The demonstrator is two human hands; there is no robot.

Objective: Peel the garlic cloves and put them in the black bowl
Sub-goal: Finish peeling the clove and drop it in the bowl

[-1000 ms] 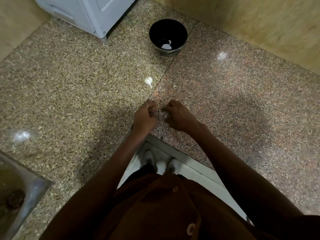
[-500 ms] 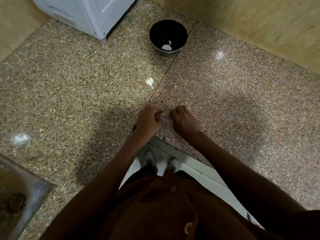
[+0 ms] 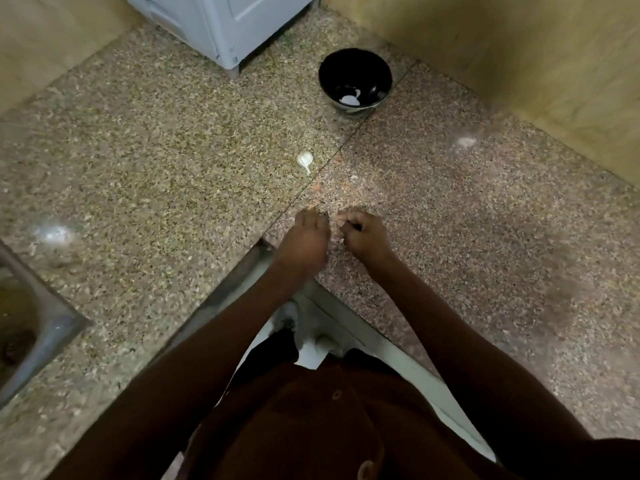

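Both hands, left hand (image 3: 304, 239) and right hand (image 3: 363, 233), drew together again, fingers curled, apparently picking at something small; contents too blurred to tell; peeling likely ongoing.

On the table (image 3: 485, 237) the bowl (image 3: 355, 67) stands far back near the wall (image 3: 519, 46), right of the appliance (image 3: 221, 22), with peeled cloves (image 3: 350, 98) in it. A garlic clove (image 3: 304, 159) lies between the bowl and the hands, left hand (image 3: 304, 237) and right hand (image 3: 367, 233) close together at the near edge. The sink (image 3: 34, 323) is set in at far left.

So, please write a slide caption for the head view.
Both hands, left hand and right hand, work together on granite counter; black bowl waits beyond.
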